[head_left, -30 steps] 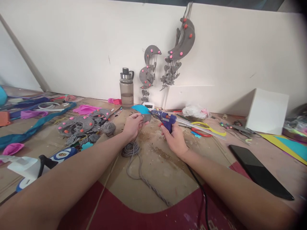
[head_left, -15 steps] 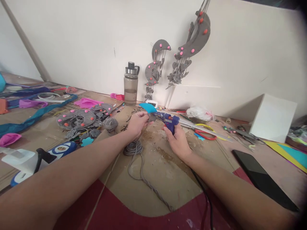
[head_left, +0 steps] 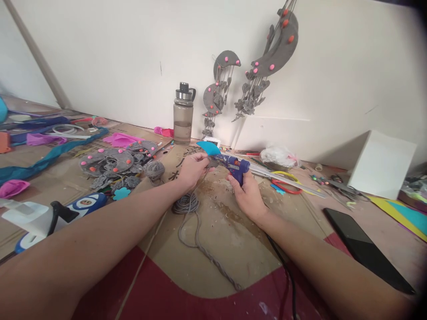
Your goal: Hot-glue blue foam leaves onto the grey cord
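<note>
One plastic glue gun (head_left: 235, 166), coiled cord (head_left: 186, 204)

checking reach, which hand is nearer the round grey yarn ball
Left: the left hand is just right of the yarn ball; the right hand is farther right, gripping the blue plastic glue gun.

The left hand (head_left: 192, 171) pinches a small grey piece (head_left: 212, 163), and the right hand (head_left: 249, 197) grips a blue glue gun (head_left: 238, 168), its nozzle close by. Grey cord (head_left: 186, 203) lies coiled on the cardboard (head_left: 247, 249) below
</note>
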`<state>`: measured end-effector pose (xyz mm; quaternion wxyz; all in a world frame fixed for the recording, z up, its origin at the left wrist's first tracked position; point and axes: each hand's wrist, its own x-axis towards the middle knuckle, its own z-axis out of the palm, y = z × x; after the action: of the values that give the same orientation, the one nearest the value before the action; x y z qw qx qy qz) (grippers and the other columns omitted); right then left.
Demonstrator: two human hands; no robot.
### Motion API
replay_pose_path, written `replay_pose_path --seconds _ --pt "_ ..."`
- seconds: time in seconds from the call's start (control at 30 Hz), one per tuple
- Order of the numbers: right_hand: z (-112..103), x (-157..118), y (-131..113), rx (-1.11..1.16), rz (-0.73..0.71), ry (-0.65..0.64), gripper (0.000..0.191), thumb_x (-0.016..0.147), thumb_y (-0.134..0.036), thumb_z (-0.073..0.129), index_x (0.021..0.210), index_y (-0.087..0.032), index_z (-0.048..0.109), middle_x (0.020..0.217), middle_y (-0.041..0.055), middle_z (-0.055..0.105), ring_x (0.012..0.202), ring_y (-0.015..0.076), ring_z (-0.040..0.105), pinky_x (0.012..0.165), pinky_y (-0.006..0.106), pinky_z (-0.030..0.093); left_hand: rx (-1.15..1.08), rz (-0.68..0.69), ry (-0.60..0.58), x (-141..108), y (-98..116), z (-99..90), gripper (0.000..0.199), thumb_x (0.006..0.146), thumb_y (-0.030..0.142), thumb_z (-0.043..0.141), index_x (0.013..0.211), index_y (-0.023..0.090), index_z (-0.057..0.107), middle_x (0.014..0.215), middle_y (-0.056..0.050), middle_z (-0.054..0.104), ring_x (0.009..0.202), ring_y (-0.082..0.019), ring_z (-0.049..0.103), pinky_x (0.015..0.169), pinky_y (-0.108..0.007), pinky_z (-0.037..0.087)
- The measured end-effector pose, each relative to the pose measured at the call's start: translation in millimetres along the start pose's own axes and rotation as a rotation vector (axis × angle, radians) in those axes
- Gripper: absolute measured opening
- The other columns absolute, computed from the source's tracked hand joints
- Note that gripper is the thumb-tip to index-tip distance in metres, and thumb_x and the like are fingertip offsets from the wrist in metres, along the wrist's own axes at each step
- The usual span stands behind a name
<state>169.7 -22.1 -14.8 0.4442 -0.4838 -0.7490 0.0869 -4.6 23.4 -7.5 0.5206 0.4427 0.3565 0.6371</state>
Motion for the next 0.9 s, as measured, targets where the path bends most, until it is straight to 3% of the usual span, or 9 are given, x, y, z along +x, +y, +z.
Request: replay_pose_path --seconds 0.57,0.9 --pt "0.7 -1.0 0.4 -0.054 -0.038 0.008 0.036 0.089 -0.038 0.046 0.117 -0.016 0.054 0.107 0.0142 0.065 0.094 0.0274 0.061 0.085 0.043 0.047 0.055 0.036 0.015 3.0 -5.4 -2.3 0.008 0.063 0.022 0.065 0.065 0.014 0.064 0.065 0.002 0.058 0.062 -0.008 0.054 0.068 -0.026 0.055" --pt "1.4 -1.3 0.2 -0.042 -0.046 0.019 0.033 0.089 -0.039 0.046 0.111 -0.017 0.055 0.104 0.0149 0.066 0.094 0.0281 0.061 0.084 0.045 0.048 0.060 0.050 0.008 1.4 -3.5 -1.6 0.006 0.063 0.020 0.064 0.061 0.015 0.061 0.061 0.003 0.055 0.059 -0.008 0.052 0.068 -0.027 0.056"
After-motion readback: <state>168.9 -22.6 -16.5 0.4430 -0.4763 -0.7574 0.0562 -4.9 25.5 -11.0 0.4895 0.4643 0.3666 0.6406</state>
